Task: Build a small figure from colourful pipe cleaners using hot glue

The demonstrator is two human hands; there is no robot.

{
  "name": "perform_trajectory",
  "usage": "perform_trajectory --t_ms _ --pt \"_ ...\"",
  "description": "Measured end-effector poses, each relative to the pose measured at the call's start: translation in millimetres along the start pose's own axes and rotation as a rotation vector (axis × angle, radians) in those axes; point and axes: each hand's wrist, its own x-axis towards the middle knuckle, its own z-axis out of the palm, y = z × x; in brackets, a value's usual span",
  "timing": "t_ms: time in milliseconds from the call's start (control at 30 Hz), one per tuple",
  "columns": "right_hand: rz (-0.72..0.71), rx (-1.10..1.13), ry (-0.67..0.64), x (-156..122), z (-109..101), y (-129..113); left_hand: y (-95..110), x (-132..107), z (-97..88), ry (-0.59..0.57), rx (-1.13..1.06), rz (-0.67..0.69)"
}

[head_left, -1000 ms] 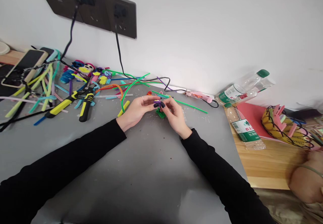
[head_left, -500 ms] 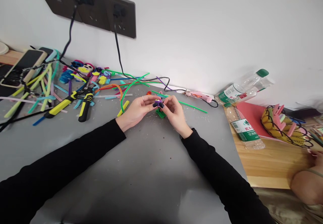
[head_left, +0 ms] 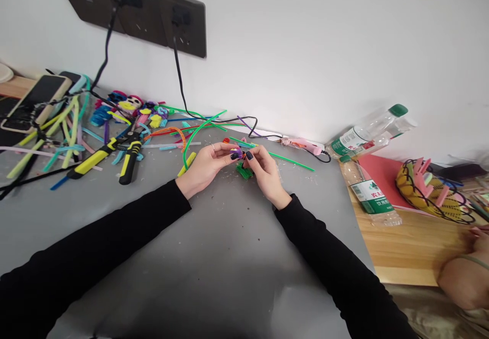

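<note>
My left hand (head_left: 206,165) and my right hand (head_left: 266,172) meet over the grey mat (head_left: 214,257), both in black sleeves. Their fingertips pinch a small purple pipe-cleaner piece (head_left: 238,153) between them. My thumbs carry dark nail polish, and a ring shows on a finger of the left hand. Just below the fingers a small green pipe-cleaner piece (head_left: 243,171) lies on the mat. A long green pipe cleaner (head_left: 290,161) runs off to the right behind my right hand.
Yellow-handled pliers (head_left: 128,158) and several coloured pipe cleaners (head_left: 69,130) lie at the left, with phones (head_left: 36,97) behind. A pink glue gun (head_left: 305,147) and water bottles (head_left: 372,196) sit right. Another person's arm (head_left: 464,278) rests at the wooden table's right edge.
My fingers have shifted slightly on the purple piece, turning it between the fingertips. The other person's arm at the right has moved a little.
</note>
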Motion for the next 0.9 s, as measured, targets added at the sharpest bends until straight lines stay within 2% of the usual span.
perform_trajectory --t_ms 500,900 --pt "-0.068 -0.147 0.0 -1.4 1.5 1.3 -1.0 -0.7 -1.3 0.018 0.056 -0.001" --pt "-0.094 -0.165 -0.006 -0.4 1.6 -1.9 2.1 -0.7 1.4 0.028 -0.002 -0.022"
